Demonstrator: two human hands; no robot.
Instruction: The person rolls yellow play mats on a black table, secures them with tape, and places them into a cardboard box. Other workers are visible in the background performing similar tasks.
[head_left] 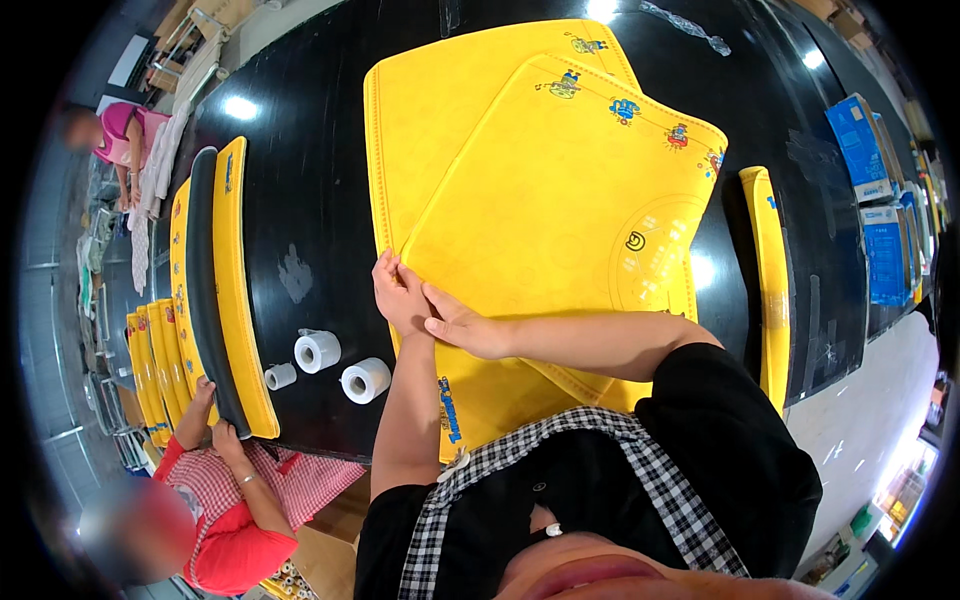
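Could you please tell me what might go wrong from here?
The upper yellow mat lies askew over the lower yellow mat, so it could slip or crease. The right hand overlaps the left hand, so they might hinder each other. The nearest white roll sits near the left forearm and could get knocked.

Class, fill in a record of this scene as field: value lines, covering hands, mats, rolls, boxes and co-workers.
Left hand: fingers at a corner of the upper yellow mat
Right hand: against the left wrist
Lower yellow mat: partly covered
White rolls: three, left side of the black table
Blue boxes: far right
Co-workers: two at left, one in red, one in pink
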